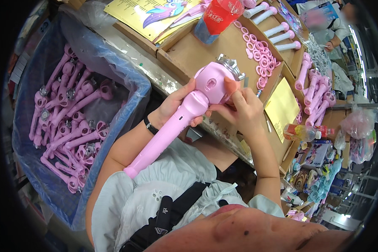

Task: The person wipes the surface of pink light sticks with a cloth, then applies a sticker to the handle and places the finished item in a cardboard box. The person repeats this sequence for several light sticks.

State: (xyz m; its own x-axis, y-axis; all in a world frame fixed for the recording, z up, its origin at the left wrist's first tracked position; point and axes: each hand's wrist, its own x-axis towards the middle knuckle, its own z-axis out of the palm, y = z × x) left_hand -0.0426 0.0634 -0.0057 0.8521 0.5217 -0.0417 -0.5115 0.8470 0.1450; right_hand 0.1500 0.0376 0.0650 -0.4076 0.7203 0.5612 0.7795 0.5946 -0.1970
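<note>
I hold a pink toy wand [178,122] with a round head and a silver crown on top, tilted from lower left to upper right above my lap. My left hand [176,105] wraps around its handle just under the head. My right hand [239,107] pinches the right side of the round head, thumb and forefinger pressed on it. A black band sits on my left wrist.
A blue-lined bin [126,71] at my left holds several pink wands. On the cardboard-covered bench [197,52] lie pink rings [262,59], a red cup [220,14], white-handled wands [277,29], a yellow sheet [281,107] and more pink wands [317,94]. Another person sits at far right.
</note>
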